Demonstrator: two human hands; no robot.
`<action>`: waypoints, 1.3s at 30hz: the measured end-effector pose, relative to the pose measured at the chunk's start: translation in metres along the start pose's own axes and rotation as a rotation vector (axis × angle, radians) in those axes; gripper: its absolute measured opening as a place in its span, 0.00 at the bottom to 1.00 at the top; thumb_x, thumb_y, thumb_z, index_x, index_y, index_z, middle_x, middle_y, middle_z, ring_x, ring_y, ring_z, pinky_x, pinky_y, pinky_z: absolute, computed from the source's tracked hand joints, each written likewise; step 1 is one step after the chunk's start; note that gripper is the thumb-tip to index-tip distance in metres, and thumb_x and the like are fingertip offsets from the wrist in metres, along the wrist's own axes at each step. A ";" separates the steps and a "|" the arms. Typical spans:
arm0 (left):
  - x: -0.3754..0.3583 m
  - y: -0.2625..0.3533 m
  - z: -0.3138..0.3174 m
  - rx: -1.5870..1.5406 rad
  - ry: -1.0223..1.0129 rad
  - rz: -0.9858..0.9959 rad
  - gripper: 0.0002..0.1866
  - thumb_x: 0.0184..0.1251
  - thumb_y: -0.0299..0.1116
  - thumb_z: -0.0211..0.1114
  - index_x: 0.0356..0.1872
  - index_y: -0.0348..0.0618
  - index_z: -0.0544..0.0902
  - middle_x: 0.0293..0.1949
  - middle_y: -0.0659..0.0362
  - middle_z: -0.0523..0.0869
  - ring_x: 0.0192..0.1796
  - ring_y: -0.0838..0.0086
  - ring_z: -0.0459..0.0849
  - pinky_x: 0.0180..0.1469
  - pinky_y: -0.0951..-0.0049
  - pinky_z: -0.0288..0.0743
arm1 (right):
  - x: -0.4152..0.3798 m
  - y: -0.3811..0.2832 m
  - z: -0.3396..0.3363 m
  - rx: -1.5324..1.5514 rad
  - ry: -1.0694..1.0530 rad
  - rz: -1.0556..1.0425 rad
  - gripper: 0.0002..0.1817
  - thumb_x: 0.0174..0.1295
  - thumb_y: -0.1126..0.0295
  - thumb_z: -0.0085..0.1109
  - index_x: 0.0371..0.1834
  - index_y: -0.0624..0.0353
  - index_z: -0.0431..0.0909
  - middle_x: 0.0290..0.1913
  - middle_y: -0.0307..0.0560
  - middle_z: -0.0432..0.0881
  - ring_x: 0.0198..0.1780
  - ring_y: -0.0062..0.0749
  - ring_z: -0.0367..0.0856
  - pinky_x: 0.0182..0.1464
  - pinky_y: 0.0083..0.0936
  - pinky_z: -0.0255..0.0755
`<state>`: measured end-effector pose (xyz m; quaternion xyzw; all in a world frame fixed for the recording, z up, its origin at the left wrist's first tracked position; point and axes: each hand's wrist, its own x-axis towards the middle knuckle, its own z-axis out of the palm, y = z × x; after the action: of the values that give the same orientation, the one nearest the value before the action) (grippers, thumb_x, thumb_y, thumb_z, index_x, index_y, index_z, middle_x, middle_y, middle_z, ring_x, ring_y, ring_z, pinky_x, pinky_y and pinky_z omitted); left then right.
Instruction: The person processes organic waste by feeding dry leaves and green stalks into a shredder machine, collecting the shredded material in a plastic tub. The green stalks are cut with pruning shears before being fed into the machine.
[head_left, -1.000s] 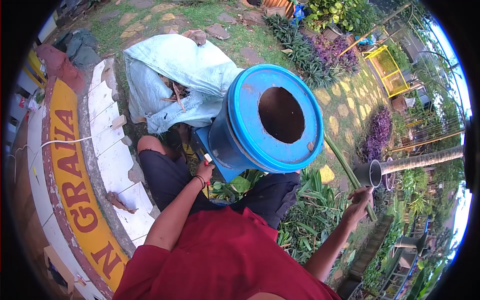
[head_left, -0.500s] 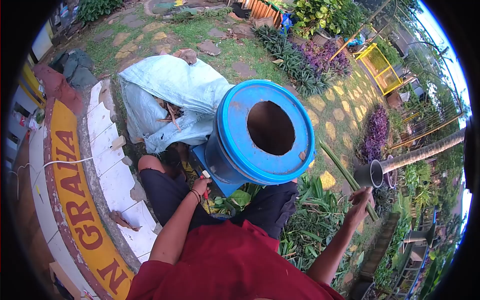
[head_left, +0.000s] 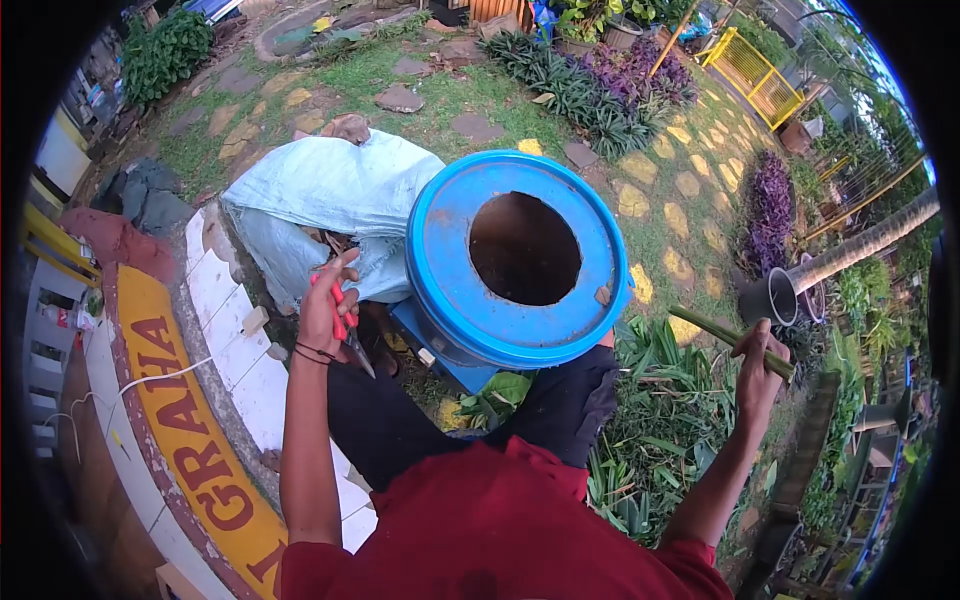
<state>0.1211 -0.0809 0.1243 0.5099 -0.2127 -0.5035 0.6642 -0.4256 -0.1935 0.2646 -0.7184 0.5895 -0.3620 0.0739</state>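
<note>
My left hand (head_left: 322, 305), raised over my left thigh, is closed on red-handled scissors (head_left: 345, 322) whose grey blades point down toward my knee. Out to the right, my right hand (head_left: 762, 362) grips a thick green plant stalk (head_left: 715, 332). Between my knees stands a blue drum (head_left: 432, 215) with a large round hole in its lid; its inside is dark. The drum rests on a blue base (head_left: 445, 365) bearing a small white switch. Cut green leaves (head_left: 650, 430) lie in a heap by my right leg.
A pale woven sack (head_left: 320, 185) holding dry plant scraps lies left of the drum. A curved tiled ledge with yellow lettering (head_left: 185, 430) runs along my left, with a white cable over it. A grey pot (head_left: 765, 300) lies beyond my right hand.
My left hand has left the white switch on the base and risen up and left, bringing the scissors into view. My right hand has moved outward with the stalk. The camera view has shifted.
</note>
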 end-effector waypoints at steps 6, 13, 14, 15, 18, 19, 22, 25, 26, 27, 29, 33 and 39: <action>0.025 0.076 0.050 0.615 -0.144 0.033 0.27 0.80 0.51 0.55 0.65 0.39 0.78 0.40 0.64 0.81 0.23 0.89 0.64 0.26 0.82 0.63 | 0.039 -0.029 0.011 -0.286 -0.054 -0.015 0.32 0.80 0.51 0.45 0.21 0.65 0.76 0.22 0.54 0.75 0.29 0.53 0.75 0.58 0.42 0.72; 0.037 0.073 0.099 0.801 -0.206 -0.005 0.27 0.77 0.50 0.60 0.62 0.35 0.80 0.48 0.57 0.85 0.42 0.81 0.78 0.44 0.79 0.74 | 0.060 -0.009 0.035 -0.306 -0.140 -0.026 0.28 0.78 0.50 0.48 0.38 0.64 0.88 0.30 0.56 0.79 0.39 0.53 0.78 0.56 0.45 0.70; 0.037 0.072 0.102 0.803 -0.206 0.029 0.27 0.77 0.49 0.61 0.62 0.34 0.80 0.49 0.56 0.86 0.45 0.79 0.79 0.48 0.78 0.75 | 0.062 -0.009 0.036 -0.303 -0.148 -0.015 0.28 0.78 0.50 0.48 0.38 0.64 0.88 0.30 0.56 0.79 0.39 0.53 0.78 0.56 0.45 0.70; 0.037 0.071 0.105 0.804 -0.206 0.062 0.28 0.77 0.49 0.61 0.62 0.33 0.79 0.50 0.55 0.86 0.47 0.78 0.80 0.52 0.77 0.75 | 0.063 -0.009 0.036 -0.369 -0.147 -0.087 0.29 0.78 0.49 0.48 0.36 0.64 0.87 0.32 0.56 0.78 0.39 0.52 0.77 0.53 0.46 0.69; 0.038 0.073 0.110 0.937 -0.166 0.079 0.28 0.76 0.48 0.62 0.62 0.30 0.78 0.50 0.53 0.85 0.54 0.73 0.80 0.63 0.73 0.71 | 0.069 -0.003 0.041 -0.459 -0.220 -0.069 0.33 0.77 0.46 0.48 0.29 0.68 0.82 0.37 0.56 0.72 0.41 0.51 0.74 0.48 0.47 0.68; 0.040 0.072 0.108 0.918 -0.175 0.082 0.28 0.76 0.48 0.62 0.62 0.30 0.78 0.52 0.51 0.85 0.55 0.71 0.81 0.63 0.71 0.71 | 0.068 0.001 0.045 -0.412 -0.177 -0.047 0.34 0.77 0.46 0.48 0.26 0.69 0.78 0.34 0.56 0.73 0.39 0.48 0.75 0.45 0.45 0.68; 0.046 0.063 0.103 0.973 -0.181 0.164 0.28 0.75 0.47 0.63 0.62 0.29 0.78 0.54 0.48 0.84 0.56 0.67 0.82 0.63 0.69 0.72 | 0.069 -0.003 0.049 -0.230 -0.201 0.079 0.36 0.77 0.44 0.48 0.22 0.69 0.73 0.28 0.54 0.74 0.31 0.43 0.76 0.37 0.42 0.68; 0.043 0.062 0.106 1.059 -0.184 0.248 0.28 0.74 0.46 0.64 0.61 0.30 0.78 0.54 0.45 0.83 0.56 0.61 0.82 0.62 0.66 0.72 | 0.068 -0.001 0.055 -0.101 -0.318 0.165 0.36 0.76 0.44 0.49 0.21 0.69 0.72 0.20 0.52 0.74 0.23 0.39 0.75 0.30 0.38 0.67; 0.042 0.063 0.109 1.068 -0.186 0.268 0.27 0.73 0.45 0.64 0.61 0.30 0.78 0.54 0.43 0.83 0.56 0.58 0.82 0.62 0.64 0.72 | 0.068 0.001 0.057 -0.106 -0.358 0.140 0.35 0.76 0.44 0.50 0.21 0.68 0.73 0.17 0.50 0.73 0.20 0.37 0.73 0.28 0.36 0.67; 0.042 0.061 0.111 1.069 -0.188 0.270 0.27 0.73 0.45 0.64 0.61 0.30 0.78 0.54 0.43 0.83 0.56 0.58 0.82 0.62 0.64 0.72 | 0.067 -0.003 0.060 -0.061 -0.358 0.135 0.35 0.77 0.46 0.50 0.20 0.68 0.73 0.15 0.49 0.72 0.19 0.35 0.71 0.27 0.35 0.66; 0.040 0.056 0.112 1.169 -0.142 0.374 0.25 0.74 0.43 0.63 0.61 0.31 0.77 0.52 0.41 0.82 0.55 0.53 0.82 0.61 0.62 0.73 | 0.065 -0.009 0.063 -0.036 -0.362 0.157 0.35 0.77 0.47 0.51 0.20 0.68 0.73 0.15 0.50 0.72 0.19 0.35 0.70 0.27 0.36 0.65; 0.039 0.043 0.117 1.151 -0.089 0.388 0.23 0.74 0.40 0.62 0.60 0.31 0.76 0.51 0.40 0.82 0.53 0.50 0.82 0.59 0.60 0.73 | 0.062 -0.009 0.072 -0.016 -0.396 0.178 0.34 0.76 0.48 0.52 0.20 0.69 0.73 0.14 0.51 0.71 0.18 0.36 0.66 0.26 0.38 0.63; 0.037 0.035 0.119 1.087 -0.046 0.452 0.21 0.74 0.38 0.61 0.58 0.31 0.76 0.48 0.40 0.83 0.51 0.49 0.82 0.56 0.58 0.74 | 0.055 -0.009 0.085 0.036 -0.414 0.215 0.31 0.77 0.49 0.52 0.24 0.70 0.72 0.17 0.54 0.69 0.21 0.39 0.63 0.29 0.39 0.64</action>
<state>0.0571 -0.1700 0.1932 0.7083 -0.5579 -0.1792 0.3936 -0.3645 -0.2675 0.2317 -0.7090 0.6282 -0.2074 0.2443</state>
